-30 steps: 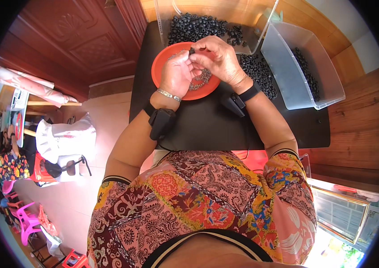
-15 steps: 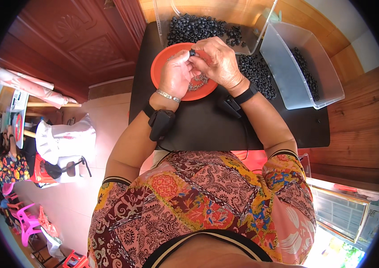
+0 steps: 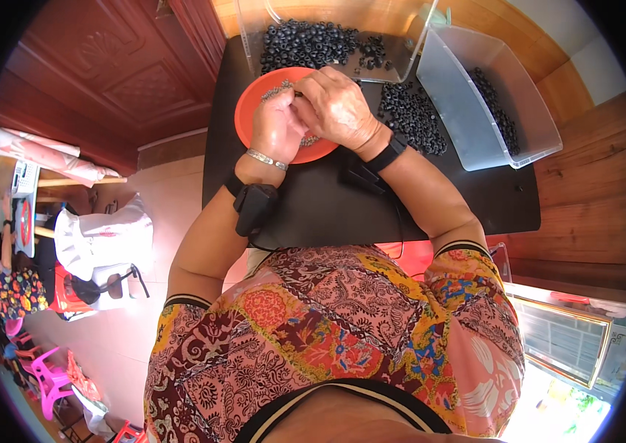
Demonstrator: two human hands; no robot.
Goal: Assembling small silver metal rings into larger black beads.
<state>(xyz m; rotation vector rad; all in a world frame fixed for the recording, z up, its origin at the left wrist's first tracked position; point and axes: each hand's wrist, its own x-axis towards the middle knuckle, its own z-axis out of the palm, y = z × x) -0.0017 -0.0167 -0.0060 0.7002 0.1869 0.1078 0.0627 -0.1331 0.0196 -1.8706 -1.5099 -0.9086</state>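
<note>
My left hand (image 3: 276, 125) and my right hand (image 3: 336, 107) meet over a shallow orange-red bowl (image 3: 246, 118). Both have their fingers closed together around a small black part (image 3: 298, 94), mostly hidden between the fingertips. Many tiny grey metal pieces (image 3: 276, 90) lie in the bowl, partly covered by my hands. Behind the bowl, a clear bin on its side holds a heap of round black parts (image 3: 305, 46). To the right of my right hand, smaller black parts (image 3: 410, 118) are spread on the dark table (image 3: 305, 214).
A translucent plastic bin (image 3: 452, 96) at the table's right lies tilted, with black parts (image 3: 494, 103) inside. A black device is strapped to each wrist, and a cable hangs near the front edge. At far left another person (image 3: 14, 284) sits at a table; a pink chair (image 3: 51, 376) stands below.
My hands have drawn closer together, and the right hand's back has turned over the fingertips. The black part, plainer before, is now mostly covered. The whole view has shifted slightly.
</note>
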